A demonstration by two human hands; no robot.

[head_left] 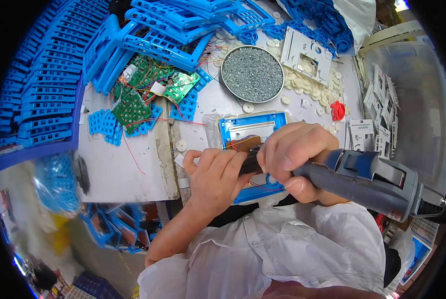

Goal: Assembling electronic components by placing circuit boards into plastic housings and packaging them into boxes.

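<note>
Two hands (214, 175) (298, 152), one grey tool (362, 174), one red piece (338, 112)

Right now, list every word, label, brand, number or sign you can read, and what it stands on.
None can be read with certainty.
Grey power tool: any marks too small and blurred to read.
White panel at the right: dark marks, too small to read.
Pale patterned item at the lower right: too small to read.

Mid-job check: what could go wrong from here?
The bare left hand sits close to the front of the grey handheld power tool in the right hand; a slip might hurt it. Thin red wires in the blue plastic frame could get pinched. The round metal dish of small silver pieces beyond might spill if bumped.
</note>
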